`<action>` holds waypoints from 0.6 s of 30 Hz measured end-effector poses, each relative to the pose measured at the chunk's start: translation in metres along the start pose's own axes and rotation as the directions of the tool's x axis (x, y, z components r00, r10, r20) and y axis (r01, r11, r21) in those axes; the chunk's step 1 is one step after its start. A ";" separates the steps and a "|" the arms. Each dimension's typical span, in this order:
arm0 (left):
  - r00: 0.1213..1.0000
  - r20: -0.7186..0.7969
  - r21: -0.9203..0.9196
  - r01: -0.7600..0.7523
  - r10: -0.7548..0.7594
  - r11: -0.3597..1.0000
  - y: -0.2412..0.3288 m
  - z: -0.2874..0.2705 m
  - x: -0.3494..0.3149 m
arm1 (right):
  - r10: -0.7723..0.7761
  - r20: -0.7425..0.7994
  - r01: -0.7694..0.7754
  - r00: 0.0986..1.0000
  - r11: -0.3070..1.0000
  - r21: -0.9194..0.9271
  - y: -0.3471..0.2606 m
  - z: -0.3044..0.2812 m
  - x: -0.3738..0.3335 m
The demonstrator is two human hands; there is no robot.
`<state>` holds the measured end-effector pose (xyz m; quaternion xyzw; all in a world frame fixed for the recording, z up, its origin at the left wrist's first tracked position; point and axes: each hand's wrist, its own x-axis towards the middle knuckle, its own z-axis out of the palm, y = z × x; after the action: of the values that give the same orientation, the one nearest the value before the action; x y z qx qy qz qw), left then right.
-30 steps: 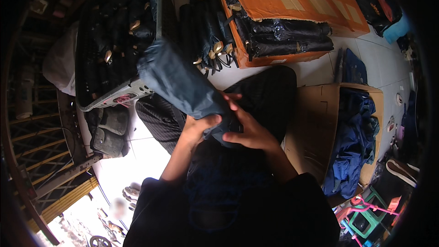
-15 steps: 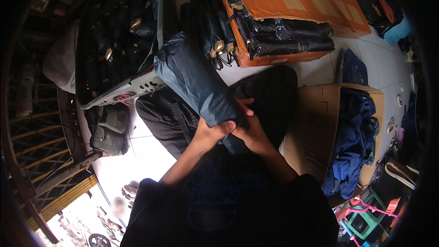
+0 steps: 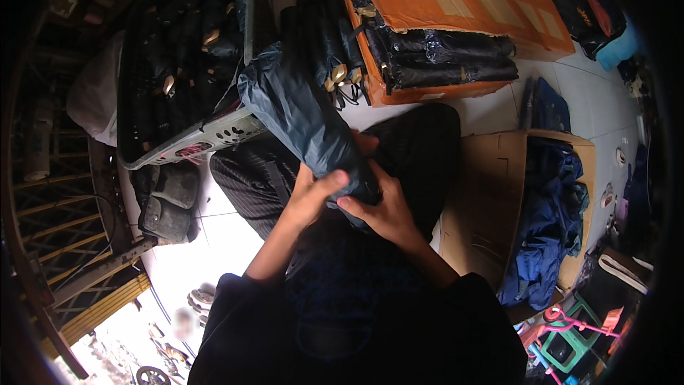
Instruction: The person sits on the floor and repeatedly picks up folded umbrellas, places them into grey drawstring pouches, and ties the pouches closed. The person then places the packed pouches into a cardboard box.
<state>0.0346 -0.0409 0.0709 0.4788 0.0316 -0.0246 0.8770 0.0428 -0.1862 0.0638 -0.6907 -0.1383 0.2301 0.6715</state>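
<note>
The left hand (image 3: pixel 311 198) and right hand (image 3: pixel 383 205) are clamping the near end of a blue-grey bundle (image 3: pixel 299 114) above the striped trousers (image 3: pixel 242 180); its long axis is slanting, the broad far end pointing forward-left toward the near right corner of the grey crate (image 3: pixel 167 153), the other toward the black shirt (image 3: pixel 356 314).

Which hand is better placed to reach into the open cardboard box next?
Probably the right hand: the open cardboard box is on the person's right, while the left hand would need to cross over. Both hands hold the blue-grey fabric bundle, so the left would have to hold it alone.
</note>
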 end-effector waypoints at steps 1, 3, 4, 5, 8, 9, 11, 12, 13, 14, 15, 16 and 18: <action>0.999 -0.041 -0.109 -0.014 0.010 0.994 0.004 0.004 0.004 | 0.055 0.012 -0.054 0.998 0.998 -0.011 0.000 -0.001 0.000; 0.995 -0.098 -0.154 -0.001 -0.014 0.988 0.006 0.008 0.006 | 0.078 -0.003 -0.078 0.997 0.997 -0.019 0.000 0.000 0.000; 0.992 -0.115 -0.092 0.032 -0.042 0.995 0.006 0.010 0.006 | 0.048 -0.029 -0.048 0.998 0.999 -0.015 0.001 0.002 0.000; 0.989 -0.134 -0.030 0.066 -0.069 0.997 0.006 0.011 0.006 | 0.017 -0.055 -0.018 0.998 1.000 -0.012 0.003 0.003 0.000; 0.982 -0.185 -0.014 0.032 -0.034 0.999 0.001 0.015 -0.001 | -0.174 -0.153 0.171 0.973 0.985 -0.034 0.008 0.008 0.003; 0.981 -0.190 -0.006 0.020 -0.020 1.000 -0.004 0.015 -0.006 | -0.177 -0.140 0.175 0.974 0.984 -0.024 0.007 0.008 0.003; 0.976 -0.218 0.006 0.015 -0.013 1.000 -0.011 0.013 -0.011 | -0.182 -0.113 0.183 0.977 0.983 -0.003 0.005 0.006 0.004; 0.985 -0.174 -0.023 0.015 -0.019 1.000 -0.007 0.014 -0.012 | -0.176 -0.081 0.172 0.981 0.984 -0.053 0.004 0.005 0.004; 0.991 -0.129 -0.053 0.016 -0.022 0.998 -0.004 0.015 -0.013 | -0.169 -0.049 0.163 0.984 0.981 -0.103 0.003 0.002 0.005; 0.996 -0.092 -0.059 -0.004 -0.002 0.998 -0.004 0.011 -0.012 | -0.160 -0.017 0.155 0.987 0.976 -0.153 0.003 0.000 0.005; 0.999 -0.050 -0.067 -0.025 0.022 0.997 -0.006 0.007 -0.010 | -0.187 0.063 0.191 0.980 0.979 -0.064 0.006 -0.005 0.007; 0.999 -0.008 -0.076 -0.047 0.046 0.996 -0.006 0.003 -0.007 | -0.220 0.140 0.218 0.965 0.976 0.027 0.010 -0.010 0.010; 1.000 0.004 -0.196 -0.018 0.019 0.980 0.002 -0.002 -0.003 | -0.124 0.228 0.040 0.966 0.939 0.342 0.007 -0.013 0.010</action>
<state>0.0312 -0.0384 0.0715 0.3901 0.0269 -0.0147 0.9202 0.0575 -0.1926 0.0556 -0.5264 -0.2083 0.3056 0.7656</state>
